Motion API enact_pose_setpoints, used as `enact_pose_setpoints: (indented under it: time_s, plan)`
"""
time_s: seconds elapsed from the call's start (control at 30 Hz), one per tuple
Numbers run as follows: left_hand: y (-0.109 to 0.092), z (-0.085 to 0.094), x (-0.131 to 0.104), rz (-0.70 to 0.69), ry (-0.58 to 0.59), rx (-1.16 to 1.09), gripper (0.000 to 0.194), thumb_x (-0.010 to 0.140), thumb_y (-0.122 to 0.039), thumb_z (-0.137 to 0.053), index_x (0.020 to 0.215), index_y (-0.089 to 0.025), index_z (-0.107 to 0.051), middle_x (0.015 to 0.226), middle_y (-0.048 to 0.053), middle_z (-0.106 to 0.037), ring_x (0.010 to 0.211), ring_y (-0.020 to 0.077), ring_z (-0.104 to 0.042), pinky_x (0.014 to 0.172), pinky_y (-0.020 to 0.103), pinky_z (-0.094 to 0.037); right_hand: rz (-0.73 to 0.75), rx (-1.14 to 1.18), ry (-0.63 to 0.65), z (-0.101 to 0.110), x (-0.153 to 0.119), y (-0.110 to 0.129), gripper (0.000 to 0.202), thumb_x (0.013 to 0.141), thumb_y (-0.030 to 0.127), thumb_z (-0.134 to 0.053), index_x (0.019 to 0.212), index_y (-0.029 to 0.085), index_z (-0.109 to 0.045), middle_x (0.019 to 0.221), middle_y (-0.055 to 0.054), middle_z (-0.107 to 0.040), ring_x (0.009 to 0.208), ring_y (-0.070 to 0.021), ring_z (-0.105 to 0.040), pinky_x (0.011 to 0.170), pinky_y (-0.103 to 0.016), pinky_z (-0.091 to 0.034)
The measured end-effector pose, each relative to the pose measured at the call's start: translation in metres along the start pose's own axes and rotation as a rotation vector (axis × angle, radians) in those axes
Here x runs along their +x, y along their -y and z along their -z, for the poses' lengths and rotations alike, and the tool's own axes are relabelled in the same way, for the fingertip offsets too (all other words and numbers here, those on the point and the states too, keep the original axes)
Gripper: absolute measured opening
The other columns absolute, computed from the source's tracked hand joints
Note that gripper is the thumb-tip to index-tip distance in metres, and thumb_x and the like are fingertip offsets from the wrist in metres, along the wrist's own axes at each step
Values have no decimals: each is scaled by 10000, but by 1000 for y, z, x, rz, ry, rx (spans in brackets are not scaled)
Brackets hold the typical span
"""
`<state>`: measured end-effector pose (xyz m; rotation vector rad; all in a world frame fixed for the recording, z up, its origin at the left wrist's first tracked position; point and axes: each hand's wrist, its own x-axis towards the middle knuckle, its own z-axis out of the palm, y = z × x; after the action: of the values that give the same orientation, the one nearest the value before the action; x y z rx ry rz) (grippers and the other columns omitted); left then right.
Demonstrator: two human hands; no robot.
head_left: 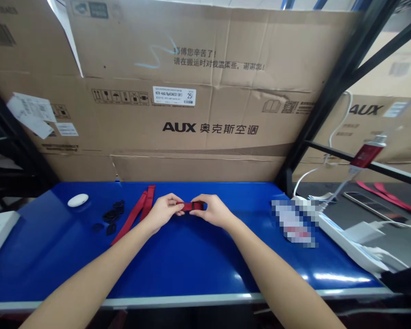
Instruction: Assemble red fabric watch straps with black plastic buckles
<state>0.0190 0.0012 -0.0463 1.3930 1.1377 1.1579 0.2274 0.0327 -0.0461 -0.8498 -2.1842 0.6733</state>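
Note:
Over the blue table, a short length of red strap (187, 207) is stretched between both hands. My left hand (165, 211) pinches its left end between thumb and fingers. At the right end, my right hand (213, 210) grips the strap beside a small black piece (197, 205), partly hidden by the fingers. Two red strap lengths (133, 217) lie on the table just left of my left hand. Farther left is a loose group of several black plastic pieces (112, 215).
The blue table (178, 274) has a cardboard sheet (205, 169) behind it. A white oval object (78, 200) lies at the back left, a white box (0, 233) at the left edge. At right are a blurred-out item (294, 226) and a white power strip (345, 237) with cables.

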Motion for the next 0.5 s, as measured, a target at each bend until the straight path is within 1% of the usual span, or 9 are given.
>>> enact_pose_setpoints:
  time_s: [0.07, 0.1, 0.17, 0.27, 0.33, 0.37, 0.4, 0.47, 0.5]
  plan:
    - [3, 3, 2, 19, -15, 90, 279, 702, -344, -763, 833, -153, -607, 634, 25, -671, 584, 167, -652, 619, 298, -517, -17, -85, 106, 7, 4, -11, 247, 748, 358, -738, 937, 200, -726, 834, -35, -707, 761, -180, -619, 747, -309, -446]
    - [5, 4, 2, 11, 1, 142, 256, 711, -341, -749, 832, -156, -619, 648, 29, -674, 587, 171, -650, 615, 302, -517, -17, -111, 152, 11, 8, -17, 250, 733, 353, -752, 932, 203, -730, 833, -32, -707, 762, -180, -619, 747, -309, -446]
    - [9, 3, 1, -50, 59, 290, 205, 756, -349, -697, 844, -167, -662, 717, 44, -688, 646, 188, -656, 658, 324, -526, -7, -157, 195, 15, 17, -31, 278, 702, 310, -778, 961, 219, -729, 904, -35, -711, 816, -190, -625, 775, -318, -455]
    - [12, 1, -3, -232, 113, 596, 209, 817, -364, -634, 919, -209, -729, 928, 69, -680, 890, 234, -648, 871, 396, -506, 17, -256, 163, 19, 27, -48, 444, 702, 263, -776, 1135, 245, -676, 1140, -67, -676, 1067, -236, -591, 931, -374, -443]
    - [14, 0, -6, -349, 144, 746, 235, 834, -355, -626, 1009, -240, -732, 1139, 83, -627, 1103, 266, -578, 1018, 441, -428, -30, -348, 104, 20, 24, -57, 507, 754, 296, -734, 1241, 216, -616, 1249, -109, -627, 1187, -266, -535, 1013, -419, -409]
    - [15, -1, -7, -386, 182, 788, 261, 852, -343, -608, 1072, -253, -717, 1235, 84, -587, 1187, 272, -530, 1067, 451, -384, -65, -389, 77, 20, 19, -61, 501, 795, 325, -692, 1269, 193, -596, 1277, -129, -610, 1216, -276, -520, 1037, -437, -395]
    - [15, -2, -7, -404, 228, 820, 293, 879, -329, -575, 1140, -262, -692, 1303, 80, -556, 1241, 271, -494, 1096, 457, -352, -96, -419, 55, 20, 13, -63, 478, 840, 351, -636, 1282, 176, -585, 1298, -142, -596, 1237, -280, -510, 1056, -449, -382]
    - [17, -5, -5, -404, 299, 878, 354, 931, -307, -488, 1255, -273, -626, 1363, 76, -535, 1270, 267, -477, 1106, 466, -337, -113, -441, 49, 18, -2, -66, 448, 913, 388, -515, 1301, 171, -574, 1366, -144, -553, 1315, -279, -452, 1110, -462, -328]
    - [18, -8, -4, -401, 314, 910, 378, 947, -302, -453, 1295, -272, -596, 1367, 79, -540, 1265, 267, -485, 1098, 469, -343, -123, -435, 56, 16, -10, -66, 459, 943, 399, -451, 1333, 176, -551, 1434, -136, -493, 1363, -270, -404, 1134, -460, -298]
